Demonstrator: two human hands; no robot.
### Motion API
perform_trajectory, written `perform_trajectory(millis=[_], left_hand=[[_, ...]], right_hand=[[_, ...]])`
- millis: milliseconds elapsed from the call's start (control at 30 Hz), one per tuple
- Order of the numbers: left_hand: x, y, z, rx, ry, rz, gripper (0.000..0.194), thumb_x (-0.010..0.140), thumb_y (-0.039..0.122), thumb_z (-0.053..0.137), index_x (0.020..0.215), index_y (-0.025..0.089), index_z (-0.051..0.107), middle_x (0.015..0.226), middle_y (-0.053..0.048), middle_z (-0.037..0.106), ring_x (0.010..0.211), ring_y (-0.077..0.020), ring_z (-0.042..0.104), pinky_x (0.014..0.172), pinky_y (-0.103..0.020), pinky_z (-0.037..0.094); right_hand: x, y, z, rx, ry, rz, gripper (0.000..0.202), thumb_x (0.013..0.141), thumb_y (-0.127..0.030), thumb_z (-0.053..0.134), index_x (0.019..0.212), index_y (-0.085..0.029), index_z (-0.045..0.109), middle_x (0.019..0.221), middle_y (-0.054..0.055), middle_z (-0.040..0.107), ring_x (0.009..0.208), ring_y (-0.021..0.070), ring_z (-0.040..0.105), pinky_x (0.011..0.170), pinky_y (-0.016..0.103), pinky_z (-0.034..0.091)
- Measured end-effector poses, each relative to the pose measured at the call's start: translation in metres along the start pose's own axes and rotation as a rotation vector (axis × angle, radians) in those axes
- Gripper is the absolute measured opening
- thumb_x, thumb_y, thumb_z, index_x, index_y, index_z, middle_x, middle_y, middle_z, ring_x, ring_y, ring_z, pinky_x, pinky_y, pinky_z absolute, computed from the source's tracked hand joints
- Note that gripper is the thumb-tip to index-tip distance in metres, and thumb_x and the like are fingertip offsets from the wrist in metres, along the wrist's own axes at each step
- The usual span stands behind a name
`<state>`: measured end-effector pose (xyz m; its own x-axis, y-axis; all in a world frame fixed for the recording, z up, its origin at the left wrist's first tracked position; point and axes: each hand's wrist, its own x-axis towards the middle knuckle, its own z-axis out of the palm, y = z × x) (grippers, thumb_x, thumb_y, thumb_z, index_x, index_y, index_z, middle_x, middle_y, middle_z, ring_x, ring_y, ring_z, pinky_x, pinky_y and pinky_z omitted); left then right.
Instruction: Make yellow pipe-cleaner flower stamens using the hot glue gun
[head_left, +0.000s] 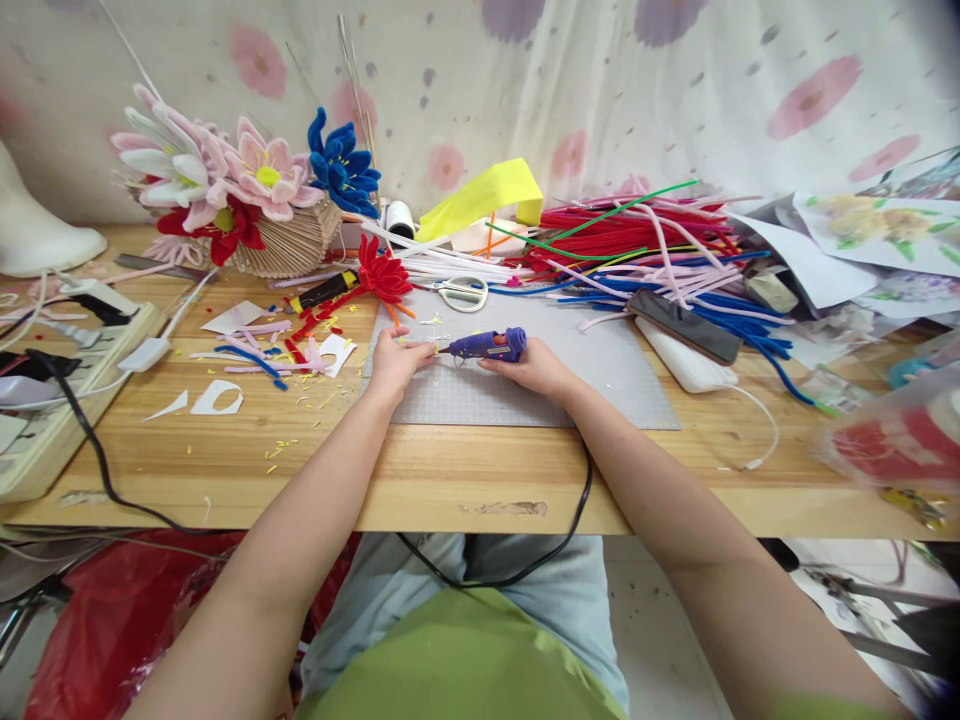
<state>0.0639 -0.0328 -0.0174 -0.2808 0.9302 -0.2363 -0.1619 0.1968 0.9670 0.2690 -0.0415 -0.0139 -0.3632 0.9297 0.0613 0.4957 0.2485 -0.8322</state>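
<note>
A cord point(480, 584) sagging at six o'clock could snag, jerking the glue gun point(487, 345) the right hand point(538, 370) grips at twelve; its tip might burn the left hand point(393, 366), whose grip I can't make out. Red flower point(384, 272) at eleven.

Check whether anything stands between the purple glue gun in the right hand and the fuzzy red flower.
Yes. The left hand crowds the nozzle of the purple glue gun, on the side of the fuzzy red flower, and orange stems show between that hand and the flower.
</note>
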Motion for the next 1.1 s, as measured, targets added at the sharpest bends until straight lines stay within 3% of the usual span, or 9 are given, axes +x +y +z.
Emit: perform_trajectory(millis=[267, 600, 900, 1100], left_hand=[[-0.002, 0.003, -0.001, -0.059, -0.011, -0.007, 0.053, 0.053, 0.002, 0.072, 0.091, 0.017, 0.038, 0.069, 0.003, 0.058, 0.062, -0.0115, 0.063, 0.069, -0.031, 0.056], [-0.002, 0.005, -0.004, -0.132, -0.028, -0.031, 0.053, 0.057, 0.001, 0.071, 0.092, 0.018, 0.035, 0.075, 0.0, 0.061, 0.064, -0.0117, 0.064, 0.07, -0.031, 0.056], [-0.004, 0.008, -0.003, -0.159, -0.027, -0.048, 0.055, 0.057, 0.002, 0.071, 0.093, 0.02, 0.033, 0.076, 0.0, 0.062, 0.063, -0.0109, 0.065, 0.073, -0.031, 0.055], [-0.002, 0.007, -0.004, -0.157, -0.017, -0.042, 0.052, 0.059, 0.002, 0.069, 0.092, 0.02, 0.032, 0.072, 0.002, 0.061, 0.061, -0.0107, 0.065, 0.073, -0.03, 0.055]], right_hand=[[-0.003, -0.005, -0.007, 0.018, -0.002, 0.027, 0.044, 0.069, -0.051, 0.064, 0.093, -0.015, 0.067, 0.068, 0.001, 0.061, 0.063, 0.0126, 0.05, 0.062, 0.026, 0.04], [-0.006, 0.003, -0.027, 0.106, 0.236, 0.141, 0.044, 0.064, -0.057, 0.067, 0.079, -0.016, 0.063, 0.056, 0.0, 0.053, 0.049, 0.0093, 0.042, 0.049, 0.026, 0.037], [0.0, 0.021, -0.033, 0.047, 0.481, 0.247, 0.041, 0.065, -0.056, 0.065, 0.055, -0.018, 0.054, 0.052, 0.003, 0.053, 0.052, 0.0139, 0.05, 0.052, 0.03, 0.041], [0.005, 0.034, -0.033, -0.076, 0.574, 0.293, 0.04, 0.066, -0.055, 0.062, 0.057, -0.017, 0.057, 0.055, 0.005, 0.057, 0.063, 0.0206, 0.059, 0.059, 0.033, 0.044]])
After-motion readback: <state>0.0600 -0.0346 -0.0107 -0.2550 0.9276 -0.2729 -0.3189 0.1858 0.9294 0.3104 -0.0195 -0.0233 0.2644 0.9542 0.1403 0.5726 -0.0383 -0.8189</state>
